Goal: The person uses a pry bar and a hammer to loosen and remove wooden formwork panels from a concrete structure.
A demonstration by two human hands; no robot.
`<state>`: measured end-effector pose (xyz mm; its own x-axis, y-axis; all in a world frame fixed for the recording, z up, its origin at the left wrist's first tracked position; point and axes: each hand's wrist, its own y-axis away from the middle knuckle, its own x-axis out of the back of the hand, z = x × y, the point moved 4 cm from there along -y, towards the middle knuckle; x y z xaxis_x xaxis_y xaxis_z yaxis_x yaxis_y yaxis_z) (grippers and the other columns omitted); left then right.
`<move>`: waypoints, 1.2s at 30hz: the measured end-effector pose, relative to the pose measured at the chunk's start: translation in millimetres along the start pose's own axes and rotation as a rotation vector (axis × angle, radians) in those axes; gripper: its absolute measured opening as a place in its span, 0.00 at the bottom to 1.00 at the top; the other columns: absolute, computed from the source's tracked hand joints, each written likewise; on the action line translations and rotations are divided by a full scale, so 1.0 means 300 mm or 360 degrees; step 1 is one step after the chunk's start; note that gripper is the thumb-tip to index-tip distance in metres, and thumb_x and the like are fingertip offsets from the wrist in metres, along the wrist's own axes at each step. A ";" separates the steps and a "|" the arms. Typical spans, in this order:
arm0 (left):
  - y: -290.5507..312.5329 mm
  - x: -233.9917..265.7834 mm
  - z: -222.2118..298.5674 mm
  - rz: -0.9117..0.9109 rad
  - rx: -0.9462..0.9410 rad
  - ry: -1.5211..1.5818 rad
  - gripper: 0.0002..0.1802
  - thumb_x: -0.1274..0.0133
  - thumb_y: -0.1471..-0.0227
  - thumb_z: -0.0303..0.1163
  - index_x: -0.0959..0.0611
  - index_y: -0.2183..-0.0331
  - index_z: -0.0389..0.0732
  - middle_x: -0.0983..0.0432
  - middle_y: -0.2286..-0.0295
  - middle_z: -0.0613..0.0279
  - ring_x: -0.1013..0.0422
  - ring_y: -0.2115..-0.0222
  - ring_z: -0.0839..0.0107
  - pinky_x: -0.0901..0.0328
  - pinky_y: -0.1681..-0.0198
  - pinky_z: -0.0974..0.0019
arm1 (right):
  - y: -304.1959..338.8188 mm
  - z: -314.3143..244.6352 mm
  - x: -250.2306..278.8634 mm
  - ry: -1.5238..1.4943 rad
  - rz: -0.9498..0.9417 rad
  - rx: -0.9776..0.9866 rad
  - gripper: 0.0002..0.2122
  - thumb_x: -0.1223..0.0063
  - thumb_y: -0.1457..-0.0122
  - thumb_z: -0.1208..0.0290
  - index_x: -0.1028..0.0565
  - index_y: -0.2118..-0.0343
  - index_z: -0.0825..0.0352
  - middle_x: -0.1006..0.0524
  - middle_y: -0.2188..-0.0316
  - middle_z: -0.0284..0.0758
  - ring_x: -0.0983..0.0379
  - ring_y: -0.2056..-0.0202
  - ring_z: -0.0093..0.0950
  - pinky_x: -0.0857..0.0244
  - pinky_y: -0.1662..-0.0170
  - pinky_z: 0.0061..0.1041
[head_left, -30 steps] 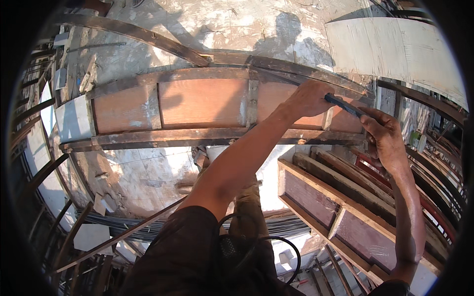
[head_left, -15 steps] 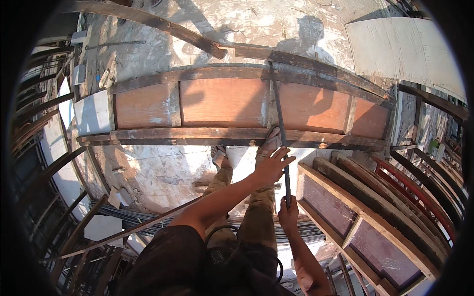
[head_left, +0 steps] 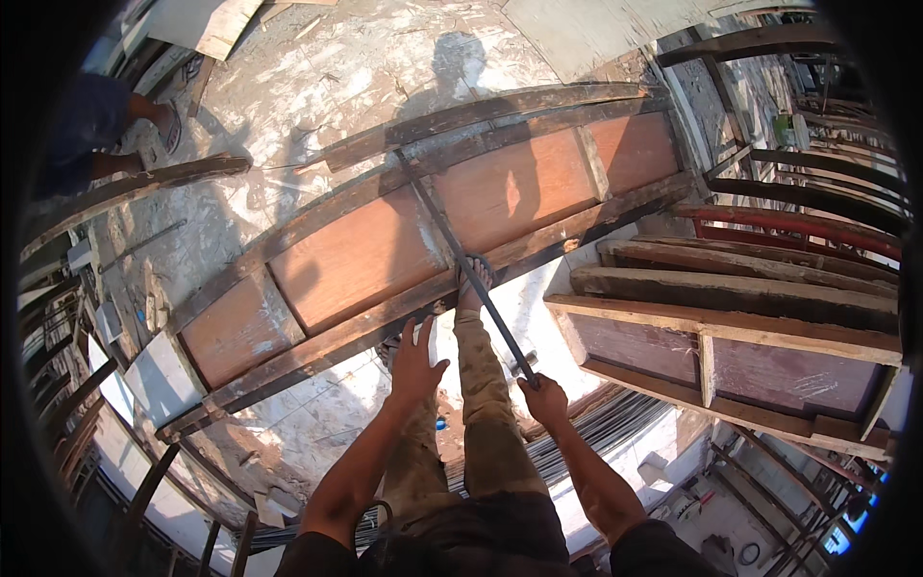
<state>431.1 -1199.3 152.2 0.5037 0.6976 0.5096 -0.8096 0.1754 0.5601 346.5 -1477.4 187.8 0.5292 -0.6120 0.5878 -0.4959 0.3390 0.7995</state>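
Black bar [head_left: 496, 317]: clasped by the right hand [head_left: 544, 400], held across the wooden panel [head_left: 356, 264].
Left hand [head_left: 415, 362]: held spread and empty, near the panel's edge.

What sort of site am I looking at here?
Probably a construction or demolition site: a large wood-framed panel lies on a debris-strewn floor, with stacked wooden frames at right and a bundle of thin dark rods nearby.

Only view: left head fisheye, aimed steeply down over your hands [head_left: 415, 367] and legs [head_left: 488, 385], close, edges bowed.
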 end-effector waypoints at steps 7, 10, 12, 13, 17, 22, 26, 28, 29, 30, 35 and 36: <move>-0.412 0.169 0.740 0.0659 -0.1081 0.0101 0.32 0.36 0.52 0.35 0.26 0.45 0.46 0.29 0.51 0.51 0.33 0.49 0.52 0.42 0.44 0.49 | 0.357 -0.573 0.908 -0.0406 0.0063 0.0036 0.15 0.37 0.44 0.62 0.21 0.72 0.73 0.31 0.87 0.29 0.37 0.81 0.18 0.43 0.76 0.26; -0.478 0.190 0.999 0.0327 -0.1178 0.0156 0.24 0.39 0.48 0.38 0.24 0.50 0.44 0.26 0.60 0.55 0.32 0.52 0.55 0.42 0.45 0.51 | 0.453 -0.594 1.171 -0.0428 0.0453 0.0156 0.11 0.36 0.46 0.72 0.18 0.62 0.73 0.30 0.82 0.24 0.39 0.80 0.14 0.47 0.77 0.20; -0.448 0.228 1.137 0.0442 -0.1251 0.0228 0.25 0.38 0.49 0.39 0.24 0.49 0.44 0.27 0.58 0.55 0.32 0.52 0.54 0.42 0.44 0.51 | 0.475 -0.615 1.308 -0.0412 0.0526 0.0427 0.11 0.37 0.46 0.75 0.18 0.61 0.73 0.31 0.83 0.23 0.40 0.80 0.13 0.49 0.77 0.19; -0.427 0.264 1.195 0.0685 -0.1284 0.0234 0.26 0.38 0.50 0.39 0.24 0.49 0.44 0.28 0.56 0.54 0.33 0.51 0.55 0.42 0.44 0.51 | 0.468 -0.637 1.352 -0.0406 0.0512 0.0443 0.11 0.37 0.46 0.75 0.18 0.61 0.73 0.31 0.83 0.23 0.40 0.80 0.13 0.49 0.77 0.19; -0.417 0.251 1.094 0.0514 -0.1142 0.0405 0.29 0.37 0.51 0.38 0.26 0.47 0.44 0.32 0.51 0.52 0.36 0.48 0.53 0.42 0.43 0.50 | 0.348 -0.724 1.494 -0.0122 0.0657 0.0617 0.12 0.38 0.46 0.75 0.19 0.60 0.74 0.29 0.83 0.24 0.40 0.81 0.13 0.48 0.79 0.19; -0.351 0.029 0.276 0.0307 -0.0275 0.0022 0.33 0.39 0.50 0.38 0.29 0.44 0.45 0.32 0.48 0.48 0.36 0.46 0.49 0.41 0.42 0.48 | 0.069 -0.764 1.659 0.0284 0.0746 0.0874 0.12 0.38 0.46 0.73 0.19 0.62 0.76 0.25 0.81 0.29 0.34 0.79 0.17 0.40 0.76 0.23; 0.018 0.031 -0.476 0.0098 0.0421 -0.0418 0.32 0.39 0.52 0.39 0.27 0.46 0.43 0.29 0.52 0.49 0.33 0.49 0.50 0.37 0.47 0.48 | -0.064 -0.826 1.724 0.0318 0.0777 0.0772 0.13 0.38 0.46 0.71 0.19 0.64 0.78 0.20 0.77 0.37 0.25 0.75 0.22 0.33 0.70 0.24; 0.260 0.062 -0.681 -0.0164 0.0888 -0.0520 0.28 0.38 0.52 0.41 0.25 0.49 0.43 0.27 0.54 0.50 0.30 0.51 0.51 0.34 0.49 0.48 | -0.084 -0.822 1.718 0.0086 0.0715 0.0630 0.15 0.38 0.47 0.69 0.19 0.65 0.80 0.19 0.76 0.40 0.24 0.75 0.24 0.31 0.68 0.25; 0.357 0.080 -0.752 -0.0238 0.1000 -0.0584 0.28 0.38 0.52 0.42 0.25 0.50 0.43 0.27 0.54 0.49 0.29 0.52 0.51 0.32 0.51 0.48 | -0.131 -0.797 1.748 0.0245 0.0722 0.0629 0.16 0.37 0.47 0.68 0.19 0.64 0.79 0.19 0.76 0.40 0.24 0.74 0.23 0.31 0.67 0.26; 0.422 0.084 -0.798 -0.0313 0.1114 -0.0647 0.29 0.38 0.52 0.42 0.25 0.50 0.43 0.27 0.55 0.49 0.28 0.53 0.49 0.31 0.52 0.49 | -0.183 -0.762 1.796 0.0408 0.0749 0.0607 0.16 0.37 0.48 0.67 0.19 0.63 0.78 0.19 0.75 0.40 0.23 0.73 0.23 0.30 0.67 0.26; 0.574 0.025 -0.876 -0.0102 0.1245 0.0169 0.21 0.38 0.51 0.40 0.21 0.56 0.41 0.21 0.65 0.50 0.24 0.60 0.57 0.31 0.56 0.56 | -0.332 -0.626 1.660 0.0296 0.0792 0.0511 0.18 0.37 0.49 0.62 0.19 0.59 0.71 0.18 0.70 0.48 0.19 0.63 0.39 0.30 0.56 0.34; 0.557 0.009 -0.853 -0.0011 0.1142 0.0183 0.20 0.38 0.51 0.39 0.20 0.57 0.39 0.20 0.65 0.49 0.24 0.62 0.60 0.31 0.57 0.59 | -0.325 -0.551 1.579 0.0201 0.0821 0.0485 0.18 0.37 0.48 0.62 0.19 0.58 0.70 0.18 0.70 0.48 0.19 0.63 0.39 0.29 0.56 0.35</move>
<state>220.0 -990.3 80.2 0.4415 0.7735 0.4547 -0.3897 -0.2912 0.8737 759.4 -1682.2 408.7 0.2364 -0.3276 0.9148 -0.8747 0.3383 0.3472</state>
